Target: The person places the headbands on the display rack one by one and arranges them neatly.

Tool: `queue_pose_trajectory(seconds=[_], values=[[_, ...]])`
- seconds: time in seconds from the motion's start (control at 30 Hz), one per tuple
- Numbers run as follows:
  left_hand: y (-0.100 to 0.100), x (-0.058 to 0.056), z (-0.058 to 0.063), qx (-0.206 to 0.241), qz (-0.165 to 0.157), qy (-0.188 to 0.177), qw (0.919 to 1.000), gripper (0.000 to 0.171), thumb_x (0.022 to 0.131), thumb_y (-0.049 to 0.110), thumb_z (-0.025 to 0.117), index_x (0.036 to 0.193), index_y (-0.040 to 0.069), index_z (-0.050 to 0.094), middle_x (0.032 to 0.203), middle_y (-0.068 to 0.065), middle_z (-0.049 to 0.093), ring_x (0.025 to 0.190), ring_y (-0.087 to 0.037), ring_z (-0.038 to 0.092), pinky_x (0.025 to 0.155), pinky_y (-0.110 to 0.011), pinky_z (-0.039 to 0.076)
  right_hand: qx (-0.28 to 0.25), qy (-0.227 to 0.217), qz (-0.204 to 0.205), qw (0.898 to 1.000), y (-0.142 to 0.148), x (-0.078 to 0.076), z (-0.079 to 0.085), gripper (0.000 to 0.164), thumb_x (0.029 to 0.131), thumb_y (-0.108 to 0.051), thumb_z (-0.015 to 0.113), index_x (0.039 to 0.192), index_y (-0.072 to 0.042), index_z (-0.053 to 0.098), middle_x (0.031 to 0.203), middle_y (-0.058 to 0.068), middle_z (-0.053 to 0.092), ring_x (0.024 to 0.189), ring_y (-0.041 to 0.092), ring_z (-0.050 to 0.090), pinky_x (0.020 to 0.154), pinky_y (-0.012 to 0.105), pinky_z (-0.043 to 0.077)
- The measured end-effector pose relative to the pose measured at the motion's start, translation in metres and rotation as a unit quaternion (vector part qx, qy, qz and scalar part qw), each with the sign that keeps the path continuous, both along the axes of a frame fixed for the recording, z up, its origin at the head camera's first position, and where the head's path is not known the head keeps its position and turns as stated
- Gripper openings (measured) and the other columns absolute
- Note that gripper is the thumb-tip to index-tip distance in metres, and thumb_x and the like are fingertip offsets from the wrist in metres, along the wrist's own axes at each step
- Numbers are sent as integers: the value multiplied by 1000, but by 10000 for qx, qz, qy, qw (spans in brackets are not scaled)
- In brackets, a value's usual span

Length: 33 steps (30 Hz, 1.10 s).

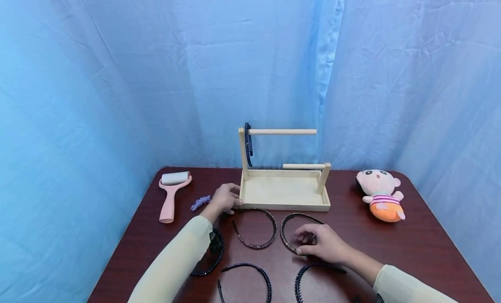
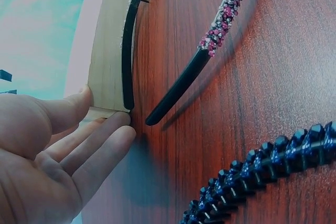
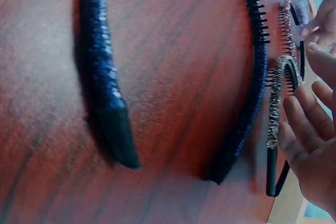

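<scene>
My left hand [image 1: 226, 198] is at the left front corner of a wooden rack [image 1: 283, 207], its fingers mostly straight and its thumb tip on the tray's end. Close to those fingertips lie the ends of a pink-beaded headband [image 2: 223, 22]. On the right, my right hand [image 1: 322, 243] hovers over a gold-beaded headband [image 1: 284, 238], fingers loosely bent; in the right wrist view the fingertips are right beside its beaded band [image 3: 274, 108]. A dark blue headband [image 1: 248, 142] hangs on the rack's upper rod, against the left post.
More dark headbands lie on the table: one by the left forearm [image 1: 220, 255], others at front left [image 1: 266, 279] and front right [image 1: 299, 283]. A pink-handled roller [image 1: 168, 205] and purple cord [image 1: 201, 202] lie left; a plush toy [image 1: 381, 196] lies right. Blue curtains [image 1: 235, 68] surround the table.
</scene>
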State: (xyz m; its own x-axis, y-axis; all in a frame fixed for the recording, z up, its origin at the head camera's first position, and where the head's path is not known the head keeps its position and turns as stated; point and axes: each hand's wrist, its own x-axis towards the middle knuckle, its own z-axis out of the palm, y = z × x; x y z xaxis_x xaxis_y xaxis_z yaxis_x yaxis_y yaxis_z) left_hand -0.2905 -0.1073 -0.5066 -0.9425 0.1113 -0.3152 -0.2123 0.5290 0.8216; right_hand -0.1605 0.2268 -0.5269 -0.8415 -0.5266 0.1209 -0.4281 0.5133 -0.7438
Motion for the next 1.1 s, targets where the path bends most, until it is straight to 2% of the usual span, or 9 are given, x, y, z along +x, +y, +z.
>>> queue_pose_trajectory(seconds=[0.17,0.4,0.67,0.87,1.1], values=[[1,1,0,-34,55,4,10000,51,93,2,75,141,6,58,121,-22,70,82,-24,74,58,-42,62,214,129,116,9996,-1,0,-6,32,84,-27,87,109,-12,74,97,-4,75,87,9,69,76,28,59],[1,3,1,-6,46,6,10000,53,93,1,74,143,6,57,122,-22,70,82,-24,74,57,-41,61,315,57,139,9994,-3,1,-8,27,84,-25,87,106,-17,74,93,-8,74,85,6,69,74,26,58],[1,2,2,17,40,5,10000,53,93,2,74,143,5,57,122,-22,70,83,-25,75,58,-41,62,705,249,129,9971,-5,0,-12,28,80,-29,90,103,-21,75,91,-14,73,84,2,68,75,25,57],[0,3,2,31,17,35,10000,53,94,3,74,144,6,56,124,-22,69,84,-25,74,60,-42,62,1261,677,190,9895,-9,1,-9,24,77,-28,90,98,-24,79,91,-17,68,84,3,62,75,27,53],[-1,5,2,17,-34,99,9999,53,95,3,73,144,7,56,125,-22,69,84,-24,74,61,-42,62,1517,641,121,9863,-15,6,-5,20,79,-23,88,97,-23,80,92,-16,66,85,2,61,75,28,53]])
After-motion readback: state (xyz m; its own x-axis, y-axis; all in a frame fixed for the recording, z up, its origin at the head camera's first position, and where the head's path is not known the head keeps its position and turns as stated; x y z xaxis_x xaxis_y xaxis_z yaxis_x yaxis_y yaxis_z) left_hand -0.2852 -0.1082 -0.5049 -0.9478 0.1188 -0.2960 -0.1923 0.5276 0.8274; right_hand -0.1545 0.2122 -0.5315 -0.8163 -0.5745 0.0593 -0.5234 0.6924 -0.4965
